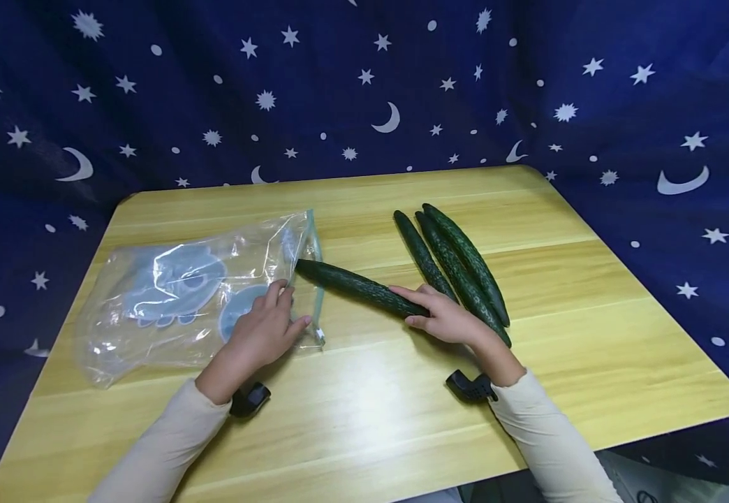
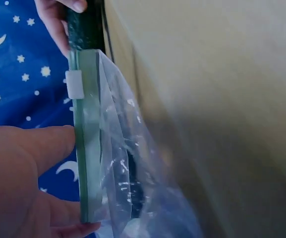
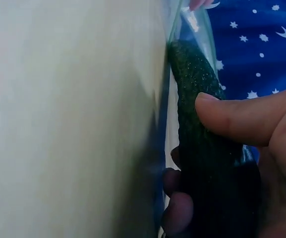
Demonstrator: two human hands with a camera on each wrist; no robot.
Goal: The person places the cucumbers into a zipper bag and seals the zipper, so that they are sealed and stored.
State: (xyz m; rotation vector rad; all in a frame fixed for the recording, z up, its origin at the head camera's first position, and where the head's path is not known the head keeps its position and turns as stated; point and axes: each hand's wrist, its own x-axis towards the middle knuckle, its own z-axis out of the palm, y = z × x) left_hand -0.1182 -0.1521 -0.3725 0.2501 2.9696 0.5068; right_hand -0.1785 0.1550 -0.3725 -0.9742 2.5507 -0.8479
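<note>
My right hand (image 1: 443, 314) grips a dark green cucumber (image 1: 358, 286) near its near end, thumb on one side and fingers curled round the other in the right wrist view. The cucumber's far tip lies in the mouth of a clear zip bag (image 1: 170, 335), between the greenish zip strips. On the bag, beside its mouth, my left hand (image 1: 267, 325) holds the edge; in the left wrist view its thumb (image 2: 58, 141) and fingers are at the zip strip, near a white slider (image 2: 74, 84). The bag lies flat, printed with pale blue shapes.
Three more cucumbers (image 1: 465, 269) lie side by side to the right, just beyond my right hand. All rests on a light wooden table (image 1: 364, 419). A dark blue curtain (image 1: 314, 84) with stars and moons hangs behind and along the sides.
</note>
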